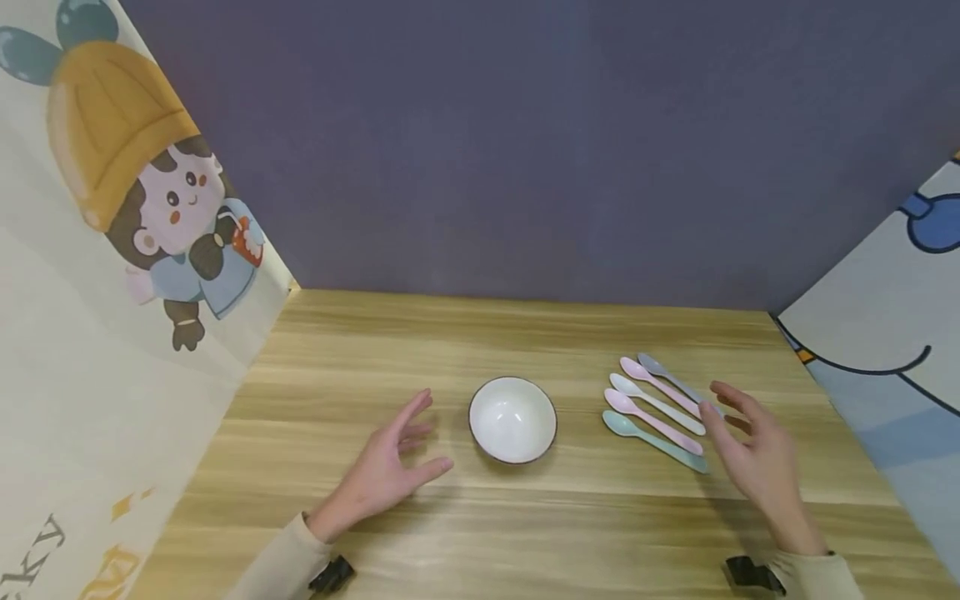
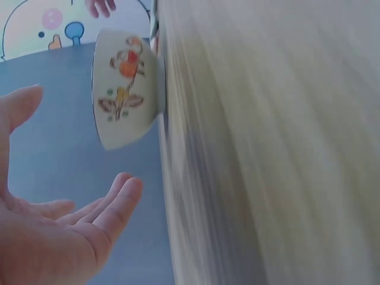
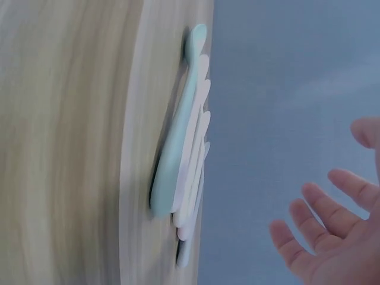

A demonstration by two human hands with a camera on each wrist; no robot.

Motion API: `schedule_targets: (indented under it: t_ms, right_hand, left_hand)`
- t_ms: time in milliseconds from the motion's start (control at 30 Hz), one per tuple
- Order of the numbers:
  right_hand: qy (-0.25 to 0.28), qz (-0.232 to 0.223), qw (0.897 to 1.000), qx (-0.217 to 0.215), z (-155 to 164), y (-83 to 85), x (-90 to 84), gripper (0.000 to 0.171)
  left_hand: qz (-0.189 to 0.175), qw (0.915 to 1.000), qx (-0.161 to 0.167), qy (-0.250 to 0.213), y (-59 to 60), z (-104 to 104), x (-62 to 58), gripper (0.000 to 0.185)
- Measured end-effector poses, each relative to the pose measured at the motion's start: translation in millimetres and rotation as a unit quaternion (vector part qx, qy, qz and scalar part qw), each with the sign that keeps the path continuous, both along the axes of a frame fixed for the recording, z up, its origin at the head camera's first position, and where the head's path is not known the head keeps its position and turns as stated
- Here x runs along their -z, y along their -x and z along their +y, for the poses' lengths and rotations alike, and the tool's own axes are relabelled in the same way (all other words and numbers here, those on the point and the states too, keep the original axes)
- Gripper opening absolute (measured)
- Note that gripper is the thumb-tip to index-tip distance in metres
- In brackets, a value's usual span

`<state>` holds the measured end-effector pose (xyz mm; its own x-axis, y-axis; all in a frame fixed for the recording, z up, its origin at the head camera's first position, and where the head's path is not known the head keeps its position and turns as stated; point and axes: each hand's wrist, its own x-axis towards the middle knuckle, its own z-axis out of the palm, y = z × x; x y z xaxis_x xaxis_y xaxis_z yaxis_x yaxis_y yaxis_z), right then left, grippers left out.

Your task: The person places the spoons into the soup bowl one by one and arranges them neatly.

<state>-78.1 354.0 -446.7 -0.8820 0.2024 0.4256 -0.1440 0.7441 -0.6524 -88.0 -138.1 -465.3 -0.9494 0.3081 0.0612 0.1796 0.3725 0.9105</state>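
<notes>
Wood-grain table (image 1: 480,525) | left hand (image 1: 384,468) spread, empty, beside bowl (image 1: 513,420) | right hand (image 1: 761,457) spread, empty, near five spoons (image 1: 663,406)

a white bowl (image 1: 513,419), dark-rimmed, decorated outside, is seated upright. at its 3 o'clock, five spoons (image 1: 662,407) (grey, pink, white, pink, mint) are laid side by side, heads directed to 10 o'clock.
</notes>
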Motion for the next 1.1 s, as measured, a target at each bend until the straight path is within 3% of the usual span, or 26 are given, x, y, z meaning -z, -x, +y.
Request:
schedule_targets:
  t_ms: [300, 767, 1100]
  right_hand:
    - [0.026, -0.036, 0.998, 0.033, 1, -0.6, -1.5, 0.041]
    - [0.029, -0.019, 0.999, -0.003, 3, 11.4, -5.4, 0.039]
    - [0.016, -0.072, 0.997, -0.010, 24, 32.2, -9.3, 0.043]
  left_hand:
    - [-0.036, 0.9992, 0.016, -0.005, 3.5, 15, 2.0, 0.110]
    - [-0.064, 0.9958, 0.062, -0.019, 12.3, 34, 6.3, 0.113]
    - [-0.029, 0.9971, 0.061, 0.034, 20.2, 48, 2.7, 0.113]
